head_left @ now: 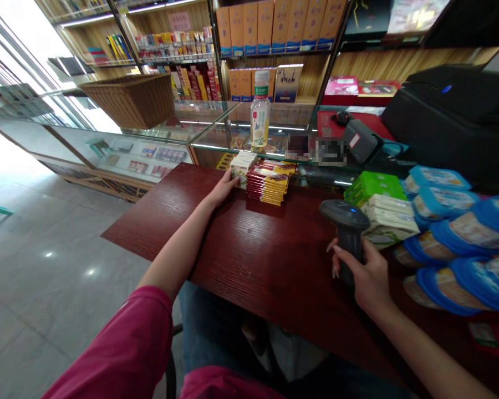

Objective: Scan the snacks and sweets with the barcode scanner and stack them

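My left hand [224,187] reaches to the far side of the dark red table and grips a small stack of white-and-green boxes [244,162], its thumb on their near face. Right beside them stands a pile of flat red-and-yellow packets [268,185]. My right hand [370,271] is wrapped around the handle of a black barcode scanner [347,221], held upright over the table with a blue light on its head. Similar white boxes [388,219] and green packs [374,188] lie just behind the scanner.
Blue-lidded tubs [461,238] crowd the right of the wooden table [249,249]. A bottle [260,111] stands on the glass counter [216,130] behind, near a wicker basket [133,100]. A black machine [453,122] fills the back right. Stocked shelves line the wall.
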Available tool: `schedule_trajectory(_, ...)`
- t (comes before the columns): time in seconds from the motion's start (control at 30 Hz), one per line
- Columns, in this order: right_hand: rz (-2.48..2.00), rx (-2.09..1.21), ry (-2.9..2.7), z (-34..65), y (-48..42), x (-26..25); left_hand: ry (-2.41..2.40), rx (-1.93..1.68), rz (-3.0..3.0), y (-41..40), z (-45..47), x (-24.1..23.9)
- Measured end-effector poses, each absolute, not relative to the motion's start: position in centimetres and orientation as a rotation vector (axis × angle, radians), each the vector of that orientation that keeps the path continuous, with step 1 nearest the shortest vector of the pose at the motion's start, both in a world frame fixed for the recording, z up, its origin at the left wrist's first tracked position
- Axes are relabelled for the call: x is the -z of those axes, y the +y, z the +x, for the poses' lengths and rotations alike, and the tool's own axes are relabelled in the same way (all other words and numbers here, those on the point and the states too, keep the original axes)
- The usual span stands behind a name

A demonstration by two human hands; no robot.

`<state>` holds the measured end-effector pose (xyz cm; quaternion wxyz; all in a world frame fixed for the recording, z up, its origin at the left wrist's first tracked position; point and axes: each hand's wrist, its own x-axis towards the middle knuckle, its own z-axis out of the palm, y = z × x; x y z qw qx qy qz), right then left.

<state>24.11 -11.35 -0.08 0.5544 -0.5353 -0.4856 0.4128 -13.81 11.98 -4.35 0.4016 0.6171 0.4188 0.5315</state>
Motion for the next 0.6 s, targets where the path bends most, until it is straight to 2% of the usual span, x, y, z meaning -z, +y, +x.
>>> schedule_trajectory(0.6, -1.145, -0.853, -1.236, 23.77, -11.45, 0.27, 0.996, -1.277, 1.537, 12.73, -13.03, 3.77)
